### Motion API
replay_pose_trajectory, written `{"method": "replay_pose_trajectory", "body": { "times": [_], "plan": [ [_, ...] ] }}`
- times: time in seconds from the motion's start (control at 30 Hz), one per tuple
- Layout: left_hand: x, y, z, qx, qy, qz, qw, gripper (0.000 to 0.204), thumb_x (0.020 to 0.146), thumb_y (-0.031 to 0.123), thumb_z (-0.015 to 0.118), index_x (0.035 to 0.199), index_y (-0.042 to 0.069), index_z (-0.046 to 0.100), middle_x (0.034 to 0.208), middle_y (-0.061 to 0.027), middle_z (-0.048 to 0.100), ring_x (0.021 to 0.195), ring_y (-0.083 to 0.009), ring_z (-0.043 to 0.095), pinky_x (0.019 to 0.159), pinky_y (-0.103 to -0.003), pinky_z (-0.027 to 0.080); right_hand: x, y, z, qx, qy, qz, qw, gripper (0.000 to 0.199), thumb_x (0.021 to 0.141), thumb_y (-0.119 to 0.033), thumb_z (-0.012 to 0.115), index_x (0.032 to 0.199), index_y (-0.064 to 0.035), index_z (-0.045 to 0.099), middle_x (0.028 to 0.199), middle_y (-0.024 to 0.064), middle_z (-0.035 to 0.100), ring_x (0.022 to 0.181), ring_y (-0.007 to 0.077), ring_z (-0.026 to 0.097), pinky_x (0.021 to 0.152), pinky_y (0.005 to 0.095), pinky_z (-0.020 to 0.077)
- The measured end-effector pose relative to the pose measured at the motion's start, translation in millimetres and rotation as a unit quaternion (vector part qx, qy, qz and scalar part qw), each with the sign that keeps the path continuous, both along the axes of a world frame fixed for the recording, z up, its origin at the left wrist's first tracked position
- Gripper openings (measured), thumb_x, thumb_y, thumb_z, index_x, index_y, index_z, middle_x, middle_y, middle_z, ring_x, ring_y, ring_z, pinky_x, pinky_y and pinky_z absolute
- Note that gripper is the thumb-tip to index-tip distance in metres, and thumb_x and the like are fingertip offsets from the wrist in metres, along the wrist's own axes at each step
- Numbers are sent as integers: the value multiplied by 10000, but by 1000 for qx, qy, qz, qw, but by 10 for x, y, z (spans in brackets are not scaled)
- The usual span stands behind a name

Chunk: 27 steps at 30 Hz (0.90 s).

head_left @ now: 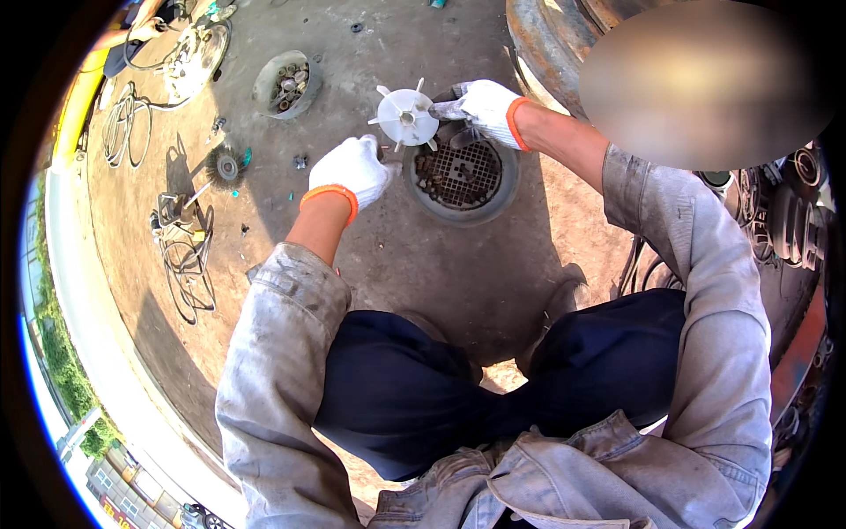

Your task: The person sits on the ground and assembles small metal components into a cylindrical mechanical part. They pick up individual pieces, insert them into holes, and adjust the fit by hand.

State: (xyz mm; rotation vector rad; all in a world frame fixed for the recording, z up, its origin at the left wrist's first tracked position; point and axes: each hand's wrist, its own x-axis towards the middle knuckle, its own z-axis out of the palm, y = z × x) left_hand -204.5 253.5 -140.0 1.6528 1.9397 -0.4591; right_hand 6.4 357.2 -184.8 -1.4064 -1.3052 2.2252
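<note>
My right hand [482, 108], in a white glove with an orange cuff, grips the edge of a white plastic fan wheel [405, 115] with short radial blades, held above the ground. My left hand [354, 169], gloved the same way, is closed just below and left of the fan; what it holds is hidden. Under the fan lies a round dark metal cover with a grille [462, 178], flat on the concrete, with rusty bits on it. I am squatting, knees in dark trousers below.
A round metal bowl [286, 85] of small parts sits to the left. A wire brush wheel [227, 165] and a tangle of wires and tools [182, 238] lie further left. A large rusty motor body [546, 35] stands at upper right.
</note>
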Motion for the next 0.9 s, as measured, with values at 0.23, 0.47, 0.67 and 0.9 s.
{"method": "replay_pose_trajectory", "body": {
  "times": [0.23, 0.47, 0.67, 0.9],
  "plan": [
    [-194, 86, -256, 187, -394, 342, 832, 778, 926, 265, 808, 1534, -23, 418, 1344, -155, 662, 1130, -224, 649, 911, -373, 563, 26, 54, 191, 27, 47, 49, 997, 291, 1019, -270, 726, 1171, -26, 680, 906, 40, 715, 769, 113, 694, 626, 275, 554],
    [-372, 91, -322, 138, -532, 430, 716, 449, 987, 74, 690, 1416, 14, 572, 1135, -78, 701, 886, -178, 664, 801, -368, 590, 14, 10, 217, 22, 68, 29, 997, 332, 1036, -315, 698, 1197, -24, 683, 928, 48, 717, 761, 117, 691, 661, 282, 564],
    [-588, 40, -442, 134, -455, 493, 729, 297, 966, 47, 662, 1262, 27, 670, 947, -47, 702, 776, -172, 665, 689, -367, 594, 144, 21, 75, 259, -216, 171, 925, 417, 1019, -340, 683, 1262, -1, 680, 1078, 146, 754, 921, 225, 738, 818, 370, 585],
    [-880, -180, -635, -18, -326, 525, 786, 109, 964, 192, 688, 1004, 91, 695, 764, -19, 604, 625, -173, 564, 612, -362, 521, 190, -345, -135, 431, -294, 416, 745, 378, 948, -327, 734, 1183, -34, 692, 1114, 222, 744, 1058, 439, 702, 903, 510, 568]
  ]
}}
